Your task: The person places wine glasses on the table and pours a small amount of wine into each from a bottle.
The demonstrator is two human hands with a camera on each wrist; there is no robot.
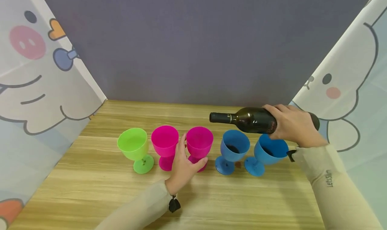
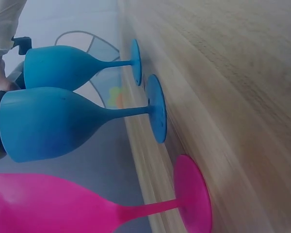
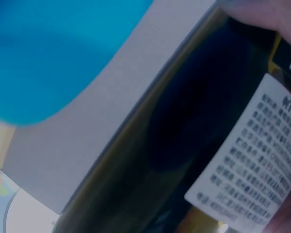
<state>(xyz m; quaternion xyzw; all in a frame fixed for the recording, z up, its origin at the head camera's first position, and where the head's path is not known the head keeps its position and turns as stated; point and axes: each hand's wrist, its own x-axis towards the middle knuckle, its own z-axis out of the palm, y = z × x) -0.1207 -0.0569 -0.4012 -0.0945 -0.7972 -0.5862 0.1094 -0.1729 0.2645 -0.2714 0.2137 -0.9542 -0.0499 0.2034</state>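
Note:
My right hand point(image 1: 291, 124) grips a dark wine bottle point(image 1: 251, 119) round its body and holds it nearly level, neck to the left, above two blue goblets. A pale printed label point(image 3: 247, 160) shows on the bottle in the right wrist view. The bottle's mouth hangs above the gap between the right pink goblet point(image 1: 200, 141) and the left blue goblet point(image 1: 235, 144). My left hand point(image 1: 184, 169) is spread at that pink goblet, fingers along its left side, thumb before its stem; contact is unclear. Dark liquid lies in the left blue goblet and the right blue goblet point(image 1: 270, 151).
Left of my left hand stand another pink goblet point(image 1: 165, 141) and a green goblet point(image 1: 133, 144), in the same row on the wooden table point(image 1: 75, 186). A grey panel point(image 1: 187, 48) rises behind; cartoon-printed sheets point(image 1: 42, 89) flank both sides.

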